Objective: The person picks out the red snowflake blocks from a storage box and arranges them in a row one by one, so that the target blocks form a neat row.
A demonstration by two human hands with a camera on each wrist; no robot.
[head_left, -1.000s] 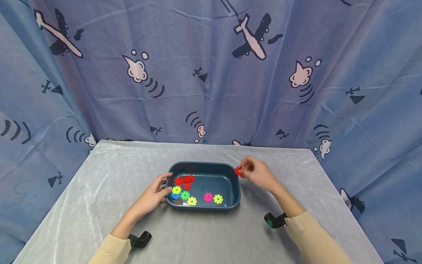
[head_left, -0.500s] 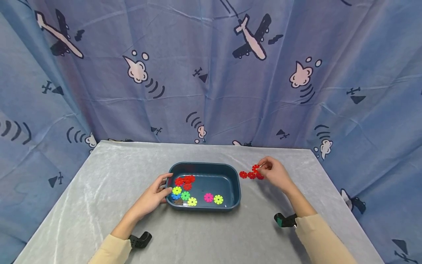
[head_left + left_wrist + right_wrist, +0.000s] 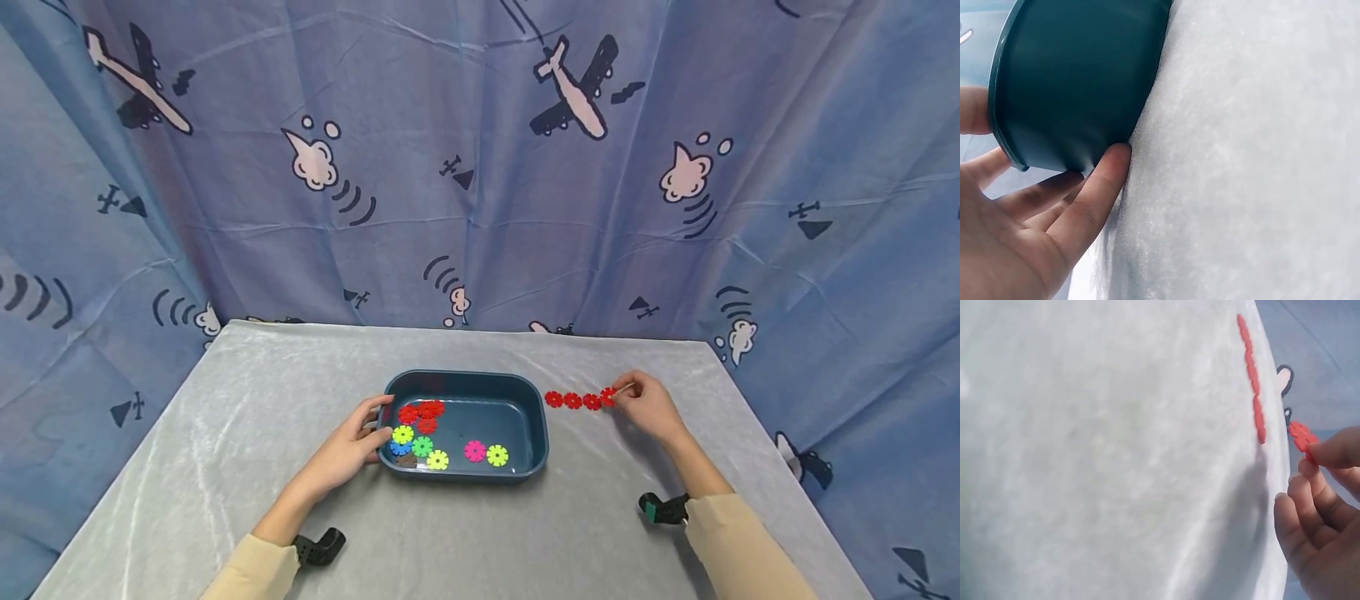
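Note:
In the head view, my left hand (image 3: 339,452) grips the left end of a dark blue plastic tub (image 3: 536,450), thumb over the rim. The left wrist view shows fingers against the tub's outer wall (image 3: 1079,81). My right hand (image 3: 652,410) pinches a red snowflake disc (image 3: 1301,435), a flat toothed plastic piece, between thumb and fingertips. That disc is tilted and held above the cloth in the right wrist view. Beside it, a row of three red snowflake discs (image 3: 572,401) lies on the table, running right from the tub's right end.
Inside the tub, several red discs (image 3: 427,426) cluster at the left. Yellow (image 3: 438,460), green (image 3: 422,447), blue, brown and pink (image 3: 475,451) discs lie in the front part. A pale cloth covers the table (image 3: 480,542); a patterned blue curtain (image 3: 480,167) hangs behind it.
My right hand has carried the red snowflake disc rightward from beside the tub's rim, over the row, to the row's right end. My left hand and the tub stay in place.

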